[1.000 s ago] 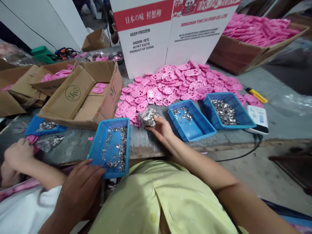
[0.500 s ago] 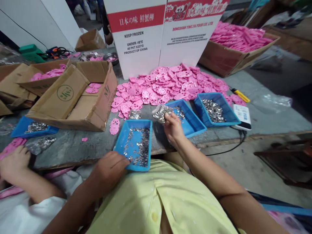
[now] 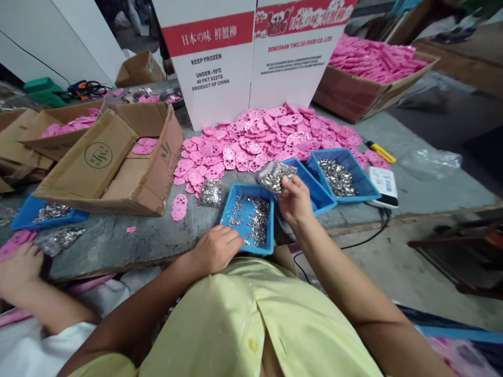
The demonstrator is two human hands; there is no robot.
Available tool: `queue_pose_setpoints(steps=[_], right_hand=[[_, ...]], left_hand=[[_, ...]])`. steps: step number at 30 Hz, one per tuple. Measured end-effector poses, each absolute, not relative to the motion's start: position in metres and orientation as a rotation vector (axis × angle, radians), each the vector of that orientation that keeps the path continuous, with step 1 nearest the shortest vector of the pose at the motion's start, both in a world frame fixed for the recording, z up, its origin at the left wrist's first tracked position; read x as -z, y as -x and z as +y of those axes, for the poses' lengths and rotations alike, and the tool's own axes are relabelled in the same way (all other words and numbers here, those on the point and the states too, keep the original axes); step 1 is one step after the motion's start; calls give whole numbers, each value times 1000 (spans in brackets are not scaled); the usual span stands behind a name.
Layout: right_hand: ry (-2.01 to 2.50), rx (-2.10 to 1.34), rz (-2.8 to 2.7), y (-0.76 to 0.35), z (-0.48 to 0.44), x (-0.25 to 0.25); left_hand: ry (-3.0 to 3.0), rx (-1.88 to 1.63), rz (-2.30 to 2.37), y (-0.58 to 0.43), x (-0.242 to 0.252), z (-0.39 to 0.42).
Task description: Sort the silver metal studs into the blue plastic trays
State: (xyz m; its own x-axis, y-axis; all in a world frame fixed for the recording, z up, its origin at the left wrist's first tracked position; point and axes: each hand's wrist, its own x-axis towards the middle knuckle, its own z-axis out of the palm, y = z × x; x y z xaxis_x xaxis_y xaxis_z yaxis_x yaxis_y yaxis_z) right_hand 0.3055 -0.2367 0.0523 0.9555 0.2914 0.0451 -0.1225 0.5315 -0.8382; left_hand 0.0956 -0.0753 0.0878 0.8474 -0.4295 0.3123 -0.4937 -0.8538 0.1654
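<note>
My left hand (image 3: 215, 249) grips the near left corner of a blue tray (image 3: 240, 207) that holds several small silver metal pieces and overhangs the table's front edge. My right hand (image 3: 295, 200) is closed on a clear bag of silver pieces (image 3: 275, 176), held just above the tray's right side. A second small bag of silver pieces (image 3: 211, 192) lies on the table left of the tray. Behind them spreads a heap of pink plastic cut-outs (image 3: 267, 137).
Two more blue trays (image 3: 356, 175) of silver pieces stand to the right, with a white device (image 3: 384, 184) and its cable beyond. An open cardboard box (image 3: 118, 162) sits left, a tall white carton (image 3: 251, 57) behind. Another person's hand (image 3: 19, 264) rests at far left.
My left hand has slid the blue tray rightward along the table edge. My right hand has lifted the bag of silver pieces and carried it right, beside the tray.
</note>
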Motion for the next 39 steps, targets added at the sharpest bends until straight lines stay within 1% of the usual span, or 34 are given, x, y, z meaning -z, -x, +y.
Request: queue_pose_setpoints(steps=[3, 6, 9, 12, 17, 20, 23, 27, 33, 39], right_hand=[[999, -249, -203, -299, -230, -50], [1008, -319, -229, -289, -222, -46], [1039, -407, -254, -278, -216, -41], [1055, -423, -248, -271, -211, -38], [1073, -374, -225, -273, -219, -44], [1159, -251, -264, -284, -241, -53], [1229, -134, -256, -296, -267, -61], [1161, -333, -155, -296, -285, -66], [1049, -583, -155, -271, -267, -71], [997, -583, -143, -273, -249, -60]], left_hand=[[-2934, -454, -610, -101, -72, -75], [-3012, -509, -525, -102, -60, -76], [-3047, -541, -486, -98, -53, -82], [-3077, -539, -452, -95, -51, -89], [-3068, -565, -436, -90, -50, -89], [-3063, -567, -441, -84, -51, -82], [-3076, -486, -415, -79, -55, -75], [-3077, -360, -371, -80, -59, -72], [-3042, -287, -373, -95, -55, -74], [-2953, -261, -431, -102, -52, -73]])
